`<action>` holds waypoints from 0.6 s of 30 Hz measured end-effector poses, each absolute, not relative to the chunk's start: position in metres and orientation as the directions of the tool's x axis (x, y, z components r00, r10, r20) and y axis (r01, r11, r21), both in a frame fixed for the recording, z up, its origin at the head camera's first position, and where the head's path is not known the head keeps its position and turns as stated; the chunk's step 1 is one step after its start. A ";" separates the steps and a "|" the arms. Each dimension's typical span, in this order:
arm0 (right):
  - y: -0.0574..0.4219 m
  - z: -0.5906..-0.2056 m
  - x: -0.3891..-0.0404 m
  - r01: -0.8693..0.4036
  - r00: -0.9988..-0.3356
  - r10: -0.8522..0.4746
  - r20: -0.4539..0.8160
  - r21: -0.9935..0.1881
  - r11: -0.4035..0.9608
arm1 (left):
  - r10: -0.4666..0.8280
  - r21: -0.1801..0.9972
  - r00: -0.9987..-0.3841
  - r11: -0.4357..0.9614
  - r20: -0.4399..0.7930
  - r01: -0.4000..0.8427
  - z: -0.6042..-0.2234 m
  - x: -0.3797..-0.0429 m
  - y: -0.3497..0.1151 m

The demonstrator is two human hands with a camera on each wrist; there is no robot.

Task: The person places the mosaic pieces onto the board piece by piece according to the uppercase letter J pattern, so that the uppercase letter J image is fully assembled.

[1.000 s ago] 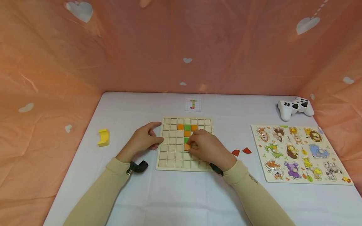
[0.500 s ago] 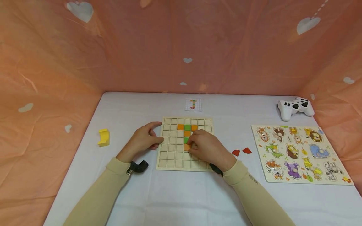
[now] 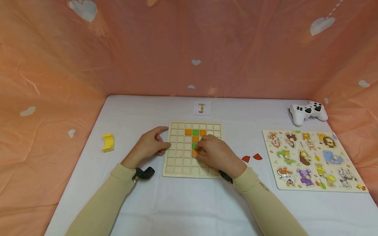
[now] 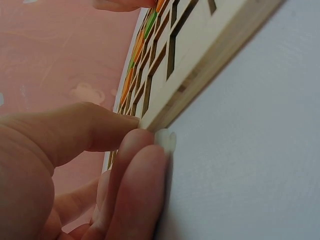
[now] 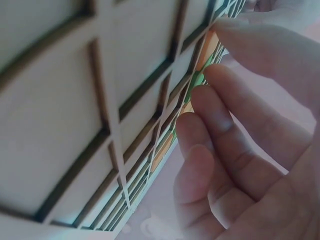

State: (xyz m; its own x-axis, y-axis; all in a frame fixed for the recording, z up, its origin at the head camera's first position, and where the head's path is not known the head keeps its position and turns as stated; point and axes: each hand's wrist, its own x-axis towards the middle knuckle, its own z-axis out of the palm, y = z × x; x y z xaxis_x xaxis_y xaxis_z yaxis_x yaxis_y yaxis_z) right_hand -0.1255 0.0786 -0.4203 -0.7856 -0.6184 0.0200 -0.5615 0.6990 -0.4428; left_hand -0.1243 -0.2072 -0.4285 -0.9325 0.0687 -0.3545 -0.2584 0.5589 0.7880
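1. On the grid board [image 3: 178, 160], head view: right hand [image 3: 217, 150] narrow, pinching the lowest orange tile [image 3: 194, 153]; left hand [image 3: 147, 144] spread wide at its left edge
2. Left wrist view: thumb [image 4: 95, 127] right against the board's edge
3. Right wrist view: thumb and forefinger around that tile, a green tile [image 5: 194, 84] just beyond

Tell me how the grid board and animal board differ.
The grid board has square cells, some holding colored tiles; the animal board bears animal shapes. The grid board looks squarish; the animal board is wider. The left hand and right hand are at the grid board, not the animal board. Both lie flat on the table.
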 end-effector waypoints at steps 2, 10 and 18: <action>0.078 -0.421 -0.126 -0.558 -0.787 -0.616 0.018 -0.447 0.699 | 0.069 0.787 -0.933 0.560 -0.354 -0.257 -0.428 -0.125 -0.207; 0.079 -0.419 -0.126 -0.558 -0.789 -0.614 0.022 -0.443 0.701 | 0.070 0.788 -0.932 0.560 -0.354 -0.257 -0.428 -0.126 -0.207; 0.083 -0.416 -0.129 -0.557 -0.789 -0.614 0.027 -0.456 0.694 | 0.064 0.783 -0.931 0.564 -0.359 -0.263 -0.429 -0.125 -0.208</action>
